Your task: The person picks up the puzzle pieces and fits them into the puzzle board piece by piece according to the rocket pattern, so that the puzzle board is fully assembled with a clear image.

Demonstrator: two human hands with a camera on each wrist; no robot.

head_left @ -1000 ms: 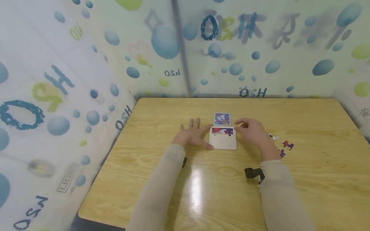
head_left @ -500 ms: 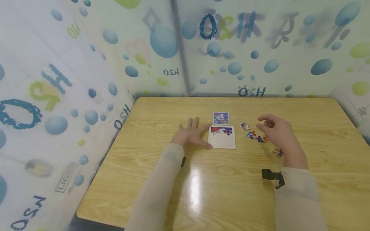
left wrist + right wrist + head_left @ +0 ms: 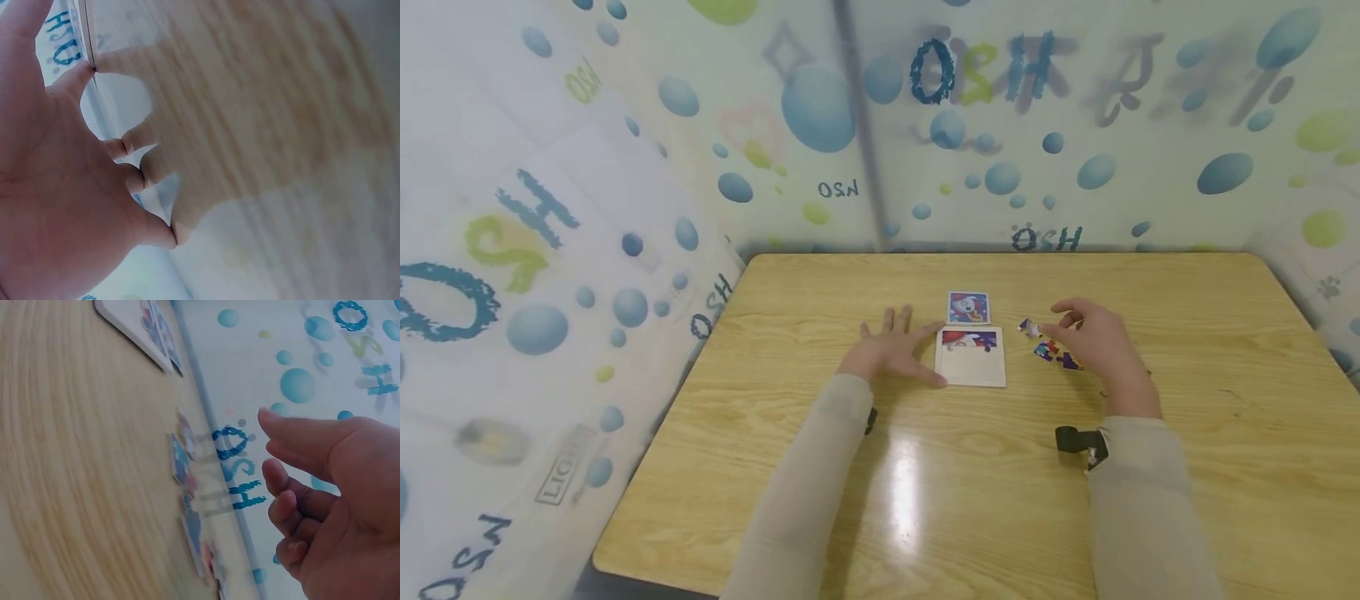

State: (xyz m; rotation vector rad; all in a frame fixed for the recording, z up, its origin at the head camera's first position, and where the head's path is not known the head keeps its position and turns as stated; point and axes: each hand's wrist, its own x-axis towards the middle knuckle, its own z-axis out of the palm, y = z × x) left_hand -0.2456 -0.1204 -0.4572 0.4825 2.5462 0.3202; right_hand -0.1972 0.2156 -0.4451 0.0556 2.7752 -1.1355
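Note:
A square white puzzle tray (image 3: 973,368) lies on the table, a strip of joined red, white and purple jigsaw pieces (image 3: 968,340) along its far side. My left hand (image 3: 891,350) is spread flat at its left, thumb at the near corner and index finger at the far corner. Over the loose jigsaw pieces (image 3: 1043,351) right of the tray hovers my right hand (image 3: 1101,343), covering some of them. In the right wrist view its fingers are loosely bent above the pieces (image 3: 192,534), with nothing seen between them.
A small square picture card (image 3: 967,308) with a cartoon figure lies just beyond the tray. The wooden table (image 3: 985,467) meets a wall covering (image 3: 917,142) printed with bubbles and letters at its far edge.
My right hand has left the tray's far right corner, moved right, then come slightly back left over the loose pieces. The left hand stays at the tray.

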